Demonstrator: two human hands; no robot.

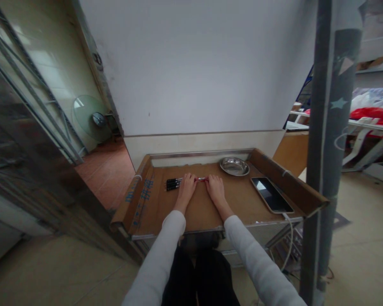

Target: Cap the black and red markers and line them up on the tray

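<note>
Both hands rest low over the cardboard-covered table [204,212]. A thin red and silver pen-like item [201,179] spans the gap between them, its ends gripped by the fingers. My left hand [188,185] is closed on its left end, and my right hand [215,187] is closed on its right end. Just left of my left hand lie several black pens [172,184] side by side, their right ends partly hidden by that hand.
A round metal dish [234,166] stands at the table's back right. Nearer, a phone [271,194] lies with a white cable [289,242] plugged in. Raised cardboard edges line the left and right sides. A grey post [325,148] rises at the right.
</note>
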